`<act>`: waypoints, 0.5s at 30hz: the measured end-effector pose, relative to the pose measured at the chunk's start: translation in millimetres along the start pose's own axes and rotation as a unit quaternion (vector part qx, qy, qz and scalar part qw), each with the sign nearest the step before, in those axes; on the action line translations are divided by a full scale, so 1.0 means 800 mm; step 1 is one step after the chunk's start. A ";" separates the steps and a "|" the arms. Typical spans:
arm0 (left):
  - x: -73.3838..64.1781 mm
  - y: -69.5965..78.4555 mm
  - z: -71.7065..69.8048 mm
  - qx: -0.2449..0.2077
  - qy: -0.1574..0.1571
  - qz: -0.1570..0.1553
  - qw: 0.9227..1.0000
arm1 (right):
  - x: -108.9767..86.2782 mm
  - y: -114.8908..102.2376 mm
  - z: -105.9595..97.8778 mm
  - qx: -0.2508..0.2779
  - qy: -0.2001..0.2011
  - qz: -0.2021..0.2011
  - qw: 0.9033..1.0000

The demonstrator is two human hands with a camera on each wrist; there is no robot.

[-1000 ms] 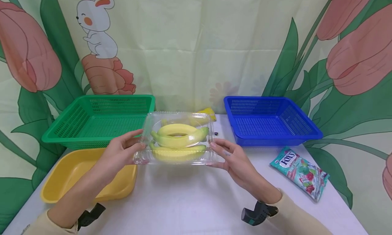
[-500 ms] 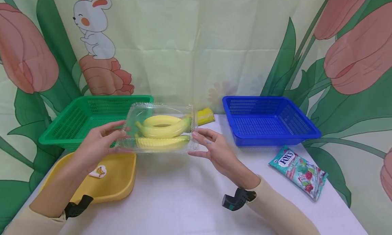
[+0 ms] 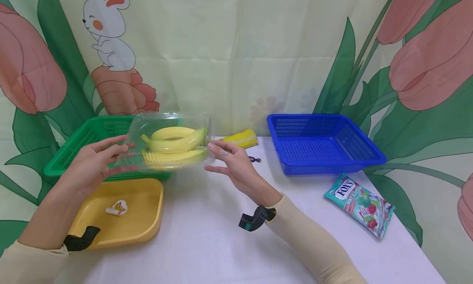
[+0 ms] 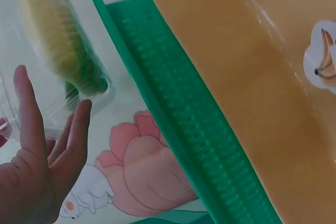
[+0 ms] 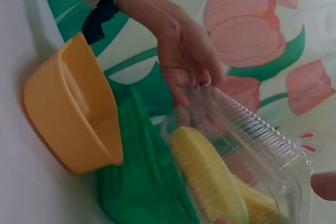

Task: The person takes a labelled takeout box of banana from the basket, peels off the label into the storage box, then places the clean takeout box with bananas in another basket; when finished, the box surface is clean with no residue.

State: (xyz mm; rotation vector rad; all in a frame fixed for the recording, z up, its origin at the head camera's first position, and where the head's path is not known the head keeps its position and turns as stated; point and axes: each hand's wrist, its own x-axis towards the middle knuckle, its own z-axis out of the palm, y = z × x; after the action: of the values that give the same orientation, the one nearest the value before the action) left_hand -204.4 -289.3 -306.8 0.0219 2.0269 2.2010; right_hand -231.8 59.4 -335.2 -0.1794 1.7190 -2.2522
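Note:
A clear plastic clamshell box (image 3: 170, 116) with several yellow-green bananas (image 3: 173, 145) inside is held in the air by both hands. My left hand (image 3: 94, 160) grips its left end between thumb and fingers. At the other end, my right hand (image 3: 234, 165) pinches the side, thumb above and fingers below. The box overlaps the right part of the green basket (image 3: 53, 167) in the head view. In the left wrist view the left fingers (image 4: 32, 114) lie along the box's end. Only bits of the right hand's fingertips (image 5: 324, 184) show in the right wrist view.
A yellow tub (image 3: 138, 222) with a banana-picture sticker (image 3: 118, 208) stands in front of the green basket. To the right are a blue basket (image 3: 329, 168) and a Fox's candy bag (image 3: 360, 206). A yellow packet (image 3: 242, 139) and a small dark wrapped candy (image 3: 254, 159) lie at the back.
Both hands have carried the box of bananas left and upward, from the table's middle to over the green basket's edge. The sticker in the tub and the yellow packet have come into fuller view.

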 end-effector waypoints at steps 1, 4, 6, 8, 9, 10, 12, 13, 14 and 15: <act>0.001 0.001 -0.004 -0.005 0.002 0.000 1.000 | 0.004 0.001 0.003 0.003 -0.001 -0.002 1.000; 0.007 0.002 -0.017 -0.017 0.004 -0.004 1.000 | 0.016 0.004 0.010 0.012 -0.004 -0.006 1.000; 0.010 0.002 -0.026 -0.024 0.004 -0.005 1.000 | 0.023 0.008 0.013 0.016 -0.008 -0.005 1.000; 0.013 0.001 -0.035 -0.032 0.002 -0.001 0.999 | 0.029 0.012 0.015 0.018 -0.011 -0.001 1.000; 0.015 0.002 -0.038 -0.034 0.002 0.001 0.999 | 0.032 0.015 0.016 0.019 -0.010 0.001 1.000; 0.016 0.001 -0.042 -0.037 0.002 0.002 0.999 | 0.035 0.018 0.016 0.018 -0.006 0.004 1.000; 0.020 0.001 -0.050 -0.046 0.001 0.004 0.999 | 0.039 0.025 0.017 0.013 -0.001 0.011 1.000; 0.021 0.001 -0.054 -0.050 0.001 0.004 0.999 | 0.041 0.028 0.018 0.011 0.002 0.014 1.000; 0.023 0.001 -0.060 -0.052 0.000 0.003 0.999 | 0.043 0.032 0.020 0.007 0.003 0.018 1.000; 0.025 0.001 -0.065 -0.054 -0.001 0.002 0.999 | 0.045 0.036 0.022 0.003 0.004 0.020 1.000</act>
State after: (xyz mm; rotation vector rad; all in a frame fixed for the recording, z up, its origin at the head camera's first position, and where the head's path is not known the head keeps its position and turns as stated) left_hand -230.0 -338.8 -312.3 0.0161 1.9046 2.3085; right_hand -256.6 25.5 -360.8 -0.1345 1.7043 -2.2314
